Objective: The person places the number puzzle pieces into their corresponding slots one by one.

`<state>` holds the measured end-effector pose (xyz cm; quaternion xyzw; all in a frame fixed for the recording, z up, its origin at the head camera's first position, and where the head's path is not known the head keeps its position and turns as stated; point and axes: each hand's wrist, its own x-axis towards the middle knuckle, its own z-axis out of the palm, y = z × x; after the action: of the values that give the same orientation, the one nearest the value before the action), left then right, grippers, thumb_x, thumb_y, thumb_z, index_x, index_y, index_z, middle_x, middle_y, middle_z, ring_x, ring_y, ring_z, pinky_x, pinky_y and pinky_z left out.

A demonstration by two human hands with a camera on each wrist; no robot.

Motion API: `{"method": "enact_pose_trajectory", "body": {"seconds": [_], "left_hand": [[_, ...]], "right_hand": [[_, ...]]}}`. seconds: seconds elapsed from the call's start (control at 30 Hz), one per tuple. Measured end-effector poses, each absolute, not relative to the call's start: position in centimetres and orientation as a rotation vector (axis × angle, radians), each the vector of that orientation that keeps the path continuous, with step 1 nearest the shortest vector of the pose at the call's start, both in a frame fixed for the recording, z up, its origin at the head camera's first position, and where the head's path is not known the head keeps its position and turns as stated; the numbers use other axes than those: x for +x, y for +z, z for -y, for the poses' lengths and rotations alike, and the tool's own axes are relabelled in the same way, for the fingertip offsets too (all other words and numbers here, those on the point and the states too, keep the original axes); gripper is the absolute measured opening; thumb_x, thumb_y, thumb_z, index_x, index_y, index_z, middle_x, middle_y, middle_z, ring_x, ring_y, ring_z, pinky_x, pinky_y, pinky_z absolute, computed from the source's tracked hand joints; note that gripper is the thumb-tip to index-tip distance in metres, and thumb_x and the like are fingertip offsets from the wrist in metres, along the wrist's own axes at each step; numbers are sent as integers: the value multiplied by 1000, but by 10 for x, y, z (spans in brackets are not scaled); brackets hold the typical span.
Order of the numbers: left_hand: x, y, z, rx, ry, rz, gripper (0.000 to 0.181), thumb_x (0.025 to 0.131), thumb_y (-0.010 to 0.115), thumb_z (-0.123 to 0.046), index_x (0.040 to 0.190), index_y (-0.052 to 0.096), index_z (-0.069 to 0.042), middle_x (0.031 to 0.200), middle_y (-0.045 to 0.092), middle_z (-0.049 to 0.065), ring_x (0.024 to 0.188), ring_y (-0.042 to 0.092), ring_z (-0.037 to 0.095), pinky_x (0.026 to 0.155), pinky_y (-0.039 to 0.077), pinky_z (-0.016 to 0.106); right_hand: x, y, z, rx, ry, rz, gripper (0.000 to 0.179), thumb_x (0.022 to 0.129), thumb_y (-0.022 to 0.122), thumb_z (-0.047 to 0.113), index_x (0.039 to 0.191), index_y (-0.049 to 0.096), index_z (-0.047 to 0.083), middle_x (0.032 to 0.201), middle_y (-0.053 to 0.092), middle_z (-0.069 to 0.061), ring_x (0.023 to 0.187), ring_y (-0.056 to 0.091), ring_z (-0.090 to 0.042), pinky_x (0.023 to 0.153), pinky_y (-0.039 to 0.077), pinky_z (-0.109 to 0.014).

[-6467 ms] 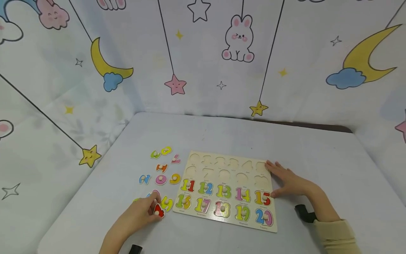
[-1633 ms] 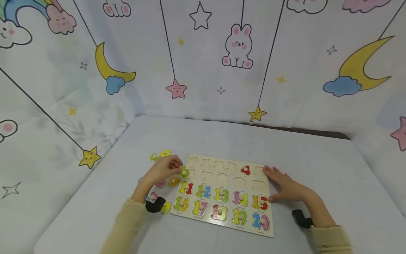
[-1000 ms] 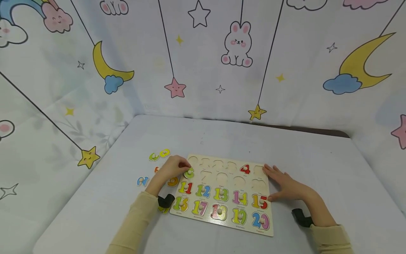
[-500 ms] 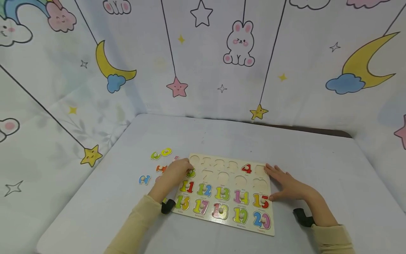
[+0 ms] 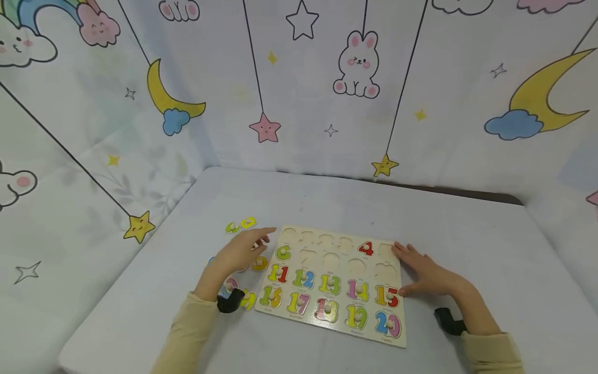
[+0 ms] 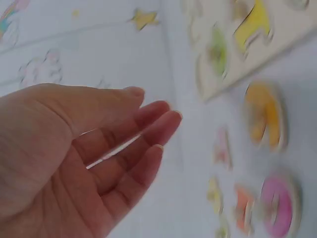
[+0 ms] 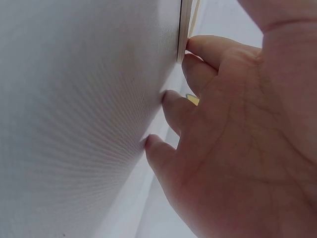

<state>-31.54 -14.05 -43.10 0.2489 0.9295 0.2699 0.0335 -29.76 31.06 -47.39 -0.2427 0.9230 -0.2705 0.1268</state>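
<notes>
A wooden number puzzle board (image 5: 397, 340) lies on the table, with the pieces 11 to 20 filling its two near rows. The red 4 (image 5: 366, 248) sits in the far row and the green 6 (image 5: 283, 253) in the row below it. My left hand (image 5: 240, 252) is over the loose pieces left of the board, fingers loosely extended and holding nothing; the left wrist view shows its palm bare. My right hand (image 5: 432, 275) rests at the board's right edge, fingers spread, with fingertips touching the edge and the table.
Loose number pieces lie left of the board: a yellow one (image 5: 248, 222), a green 3 (image 5: 232, 227), an orange-yellow 9 (image 5: 260, 263), a yellow 5 (image 5: 247, 299) and others partly hidden under the left hand. Behind the table (image 5: 327, 202) hangs a printed cloth (image 5: 299, 93).
The red 4 and then the green 6 went from my left hand into the board. My left hand has let go of the 6 and moved left off the board. The right hand stays put.
</notes>
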Motion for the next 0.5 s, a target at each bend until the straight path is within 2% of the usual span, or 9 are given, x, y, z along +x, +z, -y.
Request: {"method": "enact_pose_trajectory", "body": {"seconds": [0.1, 0.2, 0.33, 0.5], "left_hand": [[-303, -424, 170, 713, 878, -2868, 28, 86, 64, -1, 114, 62, 0, 85, 59, 2, 77, 55, 16, 72, 48, 33], [-284, -424, 192, 537, 795, -2853, 17, 84, 68, -7, 100, 64, -3, 75, 54, -2, 69, 50, 15, 64, 46, 32], [-261, -431, 203, 308, 689, -2817, 26, 79, 75, -19, 96, 62, -5, 75, 51, 1, 66, 47, 16, 57, 42, 31], [-247, -448, 201, 236, 720, -2838, 34, 71, 81, -14, 94, 58, -4, 79, 49, 3, 69, 45, 17, 62, 43, 32]], "right_hand": [[-298, -473, -311, -720, -771, -2702, 107, 67, 79, 45, 144, 25, -5, 149, 18, -25, 133, 7, -49, 100, 7, -67], [-298, -471, -312, -723, -773, -2695, 107, 68, 79, 45, 144, 25, -5, 149, 17, -25, 133, 6, -49, 100, 7, -67], [-297, -471, -312, -721, -784, -2691, 106, 68, 79, 45, 144, 25, -5, 149, 17, -25, 133, 5, -49, 99, 6, -68], [-297, -472, -310, -728, -804, -2683, 106, 67, 79, 44, 144, 25, -5, 149, 17, -26, 133, 6, -49, 99, 6, -68]]}}
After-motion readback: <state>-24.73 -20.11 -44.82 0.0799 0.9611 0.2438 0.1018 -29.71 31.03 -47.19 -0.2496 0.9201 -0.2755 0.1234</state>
